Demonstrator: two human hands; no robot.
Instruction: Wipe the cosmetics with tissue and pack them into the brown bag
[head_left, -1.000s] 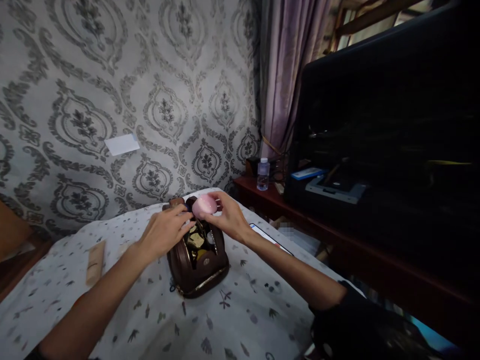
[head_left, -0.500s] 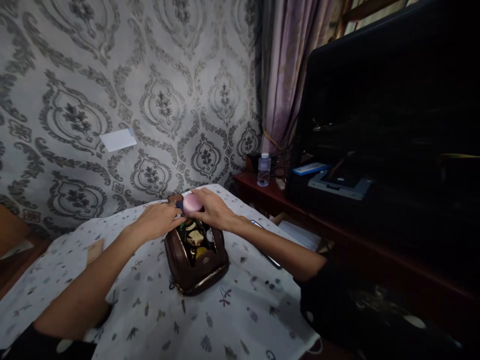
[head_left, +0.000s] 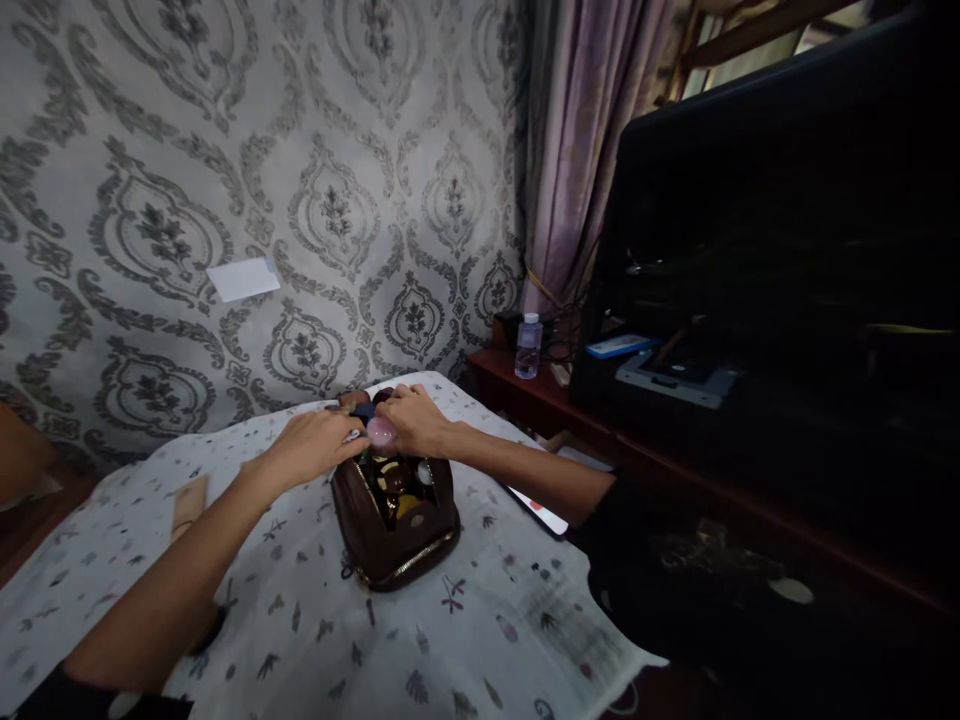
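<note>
A dark brown bag (head_left: 397,550) lies unzipped on the patterned cloth, with several small items inside, among them a yellow one (head_left: 407,505). My right hand (head_left: 420,420) curls over the bag's far end, its fingers round a round pink item (head_left: 382,433) at the opening. On the left side of the opening rests my left hand (head_left: 319,445), its fingertips bent over the bag's edge beside the pink item. Whether those fingertips hold anything is hidden. A dark blue item (head_left: 364,411) shows between the hands.
A phone (head_left: 544,512) lies right of the bag, partly under my right forearm. A beige item (head_left: 189,503) is on the cloth at the left. A water bottle (head_left: 529,347) stands on the red-brown shelf (head_left: 487,368), near a large black screen (head_left: 750,250).
My right hand has lowered the pink item toward the bag's opening, and its fingers now sit more over it. The left hand has hardly moved.
</note>
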